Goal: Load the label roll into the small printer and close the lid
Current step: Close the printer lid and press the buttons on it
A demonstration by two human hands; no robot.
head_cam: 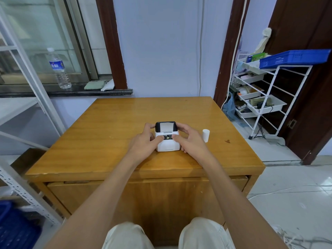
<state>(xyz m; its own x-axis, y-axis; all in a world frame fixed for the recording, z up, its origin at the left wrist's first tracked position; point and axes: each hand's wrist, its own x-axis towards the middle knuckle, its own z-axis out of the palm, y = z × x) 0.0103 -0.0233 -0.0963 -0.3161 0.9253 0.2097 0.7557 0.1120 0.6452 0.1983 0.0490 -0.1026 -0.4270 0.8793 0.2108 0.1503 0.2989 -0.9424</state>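
Note:
A small white printer (168, 144) with a black lid section at its far end sits near the middle of the wooden table (107, 133). A green light glows on its front panel. My left hand (145, 141) grips its left side, thumb on the panel. My right hand (188, 139) grips its right side, thumb also on the panel. A white label roll (206, 135) stands upright on the table just right of my right hand, apart from it. Whether the lid is fully down is hard to tell.
A white wire rack (260, 97) with trays and a blue crate (294, 58) stands to the right of the table. A water bottle (59, 69) stands on the window sill at the back left. Metal shelving (27, 194) runs along the left.

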